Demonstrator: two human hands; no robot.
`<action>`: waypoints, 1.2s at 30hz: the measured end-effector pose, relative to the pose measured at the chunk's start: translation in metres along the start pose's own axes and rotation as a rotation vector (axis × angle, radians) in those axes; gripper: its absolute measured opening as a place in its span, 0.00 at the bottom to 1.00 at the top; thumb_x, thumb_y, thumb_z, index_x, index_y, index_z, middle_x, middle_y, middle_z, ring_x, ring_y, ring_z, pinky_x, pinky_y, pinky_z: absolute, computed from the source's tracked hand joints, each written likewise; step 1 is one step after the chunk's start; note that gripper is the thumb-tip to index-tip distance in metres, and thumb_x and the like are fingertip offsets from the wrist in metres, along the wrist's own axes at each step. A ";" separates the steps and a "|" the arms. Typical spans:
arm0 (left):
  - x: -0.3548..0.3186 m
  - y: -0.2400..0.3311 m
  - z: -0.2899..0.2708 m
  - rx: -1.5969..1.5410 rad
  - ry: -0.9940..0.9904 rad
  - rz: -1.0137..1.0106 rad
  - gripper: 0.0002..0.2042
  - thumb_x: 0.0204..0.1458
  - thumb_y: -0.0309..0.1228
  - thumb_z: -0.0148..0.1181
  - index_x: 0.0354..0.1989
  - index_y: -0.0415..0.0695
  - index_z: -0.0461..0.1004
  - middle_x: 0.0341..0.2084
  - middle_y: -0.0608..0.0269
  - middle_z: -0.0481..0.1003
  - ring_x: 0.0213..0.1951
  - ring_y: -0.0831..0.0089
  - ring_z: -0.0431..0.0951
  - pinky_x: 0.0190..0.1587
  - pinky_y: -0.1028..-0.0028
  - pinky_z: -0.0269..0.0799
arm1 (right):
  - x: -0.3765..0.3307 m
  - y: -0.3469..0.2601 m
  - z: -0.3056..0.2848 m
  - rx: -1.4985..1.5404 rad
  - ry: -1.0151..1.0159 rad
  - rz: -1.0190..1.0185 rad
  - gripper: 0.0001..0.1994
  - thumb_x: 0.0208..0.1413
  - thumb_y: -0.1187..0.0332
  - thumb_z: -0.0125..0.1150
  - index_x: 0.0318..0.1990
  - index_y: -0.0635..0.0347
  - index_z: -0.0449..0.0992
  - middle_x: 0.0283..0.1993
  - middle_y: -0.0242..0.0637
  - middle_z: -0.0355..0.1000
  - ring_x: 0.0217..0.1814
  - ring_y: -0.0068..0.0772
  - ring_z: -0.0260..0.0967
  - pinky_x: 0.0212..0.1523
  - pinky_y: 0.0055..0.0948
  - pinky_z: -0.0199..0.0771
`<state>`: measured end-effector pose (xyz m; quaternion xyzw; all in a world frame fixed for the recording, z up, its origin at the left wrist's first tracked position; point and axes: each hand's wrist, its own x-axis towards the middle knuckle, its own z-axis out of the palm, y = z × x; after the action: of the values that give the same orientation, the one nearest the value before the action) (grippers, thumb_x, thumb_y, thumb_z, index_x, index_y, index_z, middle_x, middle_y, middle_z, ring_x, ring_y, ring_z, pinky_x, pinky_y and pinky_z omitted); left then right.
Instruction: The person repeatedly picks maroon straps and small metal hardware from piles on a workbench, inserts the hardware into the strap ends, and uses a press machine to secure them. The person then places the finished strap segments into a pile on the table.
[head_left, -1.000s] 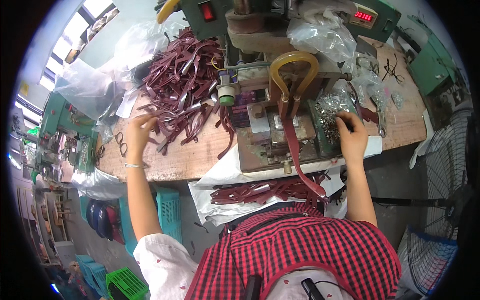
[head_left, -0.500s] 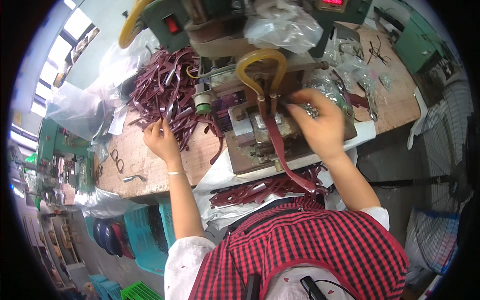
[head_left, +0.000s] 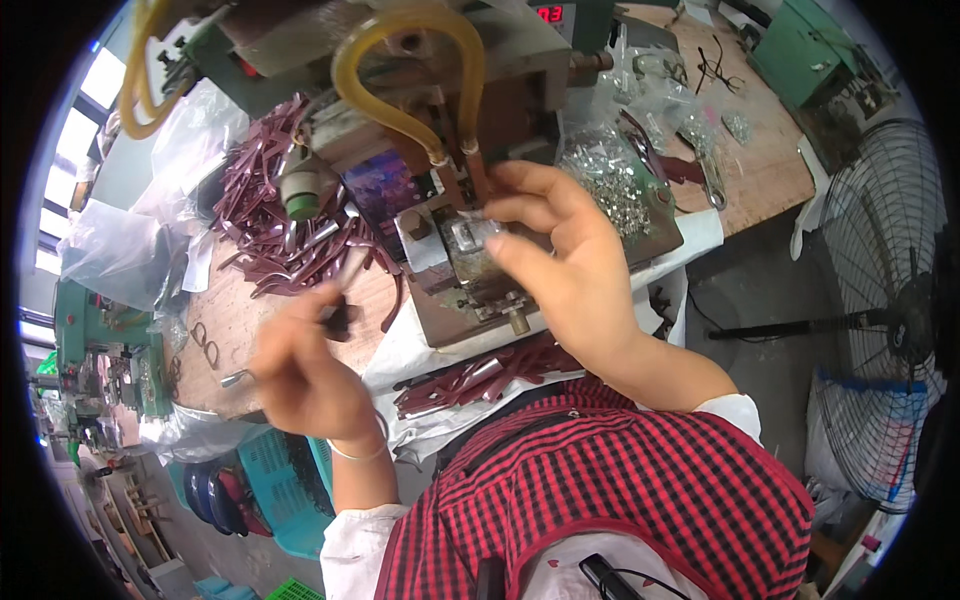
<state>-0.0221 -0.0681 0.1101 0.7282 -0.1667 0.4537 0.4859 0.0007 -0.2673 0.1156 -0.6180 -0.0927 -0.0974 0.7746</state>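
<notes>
My left hand (head_left: 310, 375), smeared by motion, is over the bench left of the press, its fingers closed on a dark maroon strip (head_left: 341, 320) that looks like a spectacle temple. My right hand (head_left: 570, 255) reaches into the press from the right, thumb and fingers curled close together at the metal fixture (head_left: 465, 238). Anything small between those fingertips is hidden. Two copper-coloured prongs (head_left: 472, 178) with a yellow hose (head_left: 352, 75) stand just above the fixture. Behind my left hand lies a large heap of maroon temples (head_left: 270, 220).
More temples (head_left: 490, 378) lie on white cloth at the front edge. Small metal parts (head_left: 615, 195) are heaped right of the press. Plastic bags (head_left: 120, 240) and dark spectacle rims (head_left: 204, 343) lie on the left. A black standing fan (head_left: 880, 330) is at the right.
The temple that hung from the fixture is gone from it. My left hand has come from the heap toward me with a strip; my right hand has moved left into the fixture. The view has shifted.
</notes>
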 end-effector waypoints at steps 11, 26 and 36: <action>-0.018 -0.003 0.057 0.172 -0.426 0.614 0.14 0.41 0.25 0.75 0.38 0.45 0.79 0.37 0.59 0.82 0.20 0.77 0.74 0.20 0.77 0.66 | 0.025 0.082 -0.135 -1.322 0.198 -0.294 0.12 0.45 0.67 0.70 0.39 0.58 0.83 0.58 0.52 0.72 0.66 0.54 0.64 0.64 0.46 0.63; -0.041 -0.031 0.000 0.350 -0.235 0.362 0.10 0.45 0.23 0.68 0.38 0.43 0.82 0.35 0.59 0.83 0.31 0.72 0.81 0.30 0.74 0.75 | 0.021 0.097 -0.153 -0.928 0.469 -0.243 0.08 0.65 0.69 0.57 0.43 0.64 0.79 0.41 0.36 0.77 0.42 0.27 0.73 0.47 0.26 0.71; -0.028 -0.213 -0.021 0.756 -0.485 0.202 0.07 0.42 0.26 0.61 0.31 0.48 0.81 0.34 0.64 0.76 0.44 0.64 0.76 0.44 0.66 0.73 | 0.039 0.111 -0.168 -0.684 0.296 -0.100 0.10 0.64 0.73 0.58 0.49 0.66 0.78 0.49 0.37 0.77 0.50 0.24 0.73 0.54 0.23 0.70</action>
<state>0.0983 0.0447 -0.0289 0.9196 -0.1685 0.3443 0.0864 0.0715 -0.4083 -0.0157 -0.8149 0.0282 -0.2487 0.5229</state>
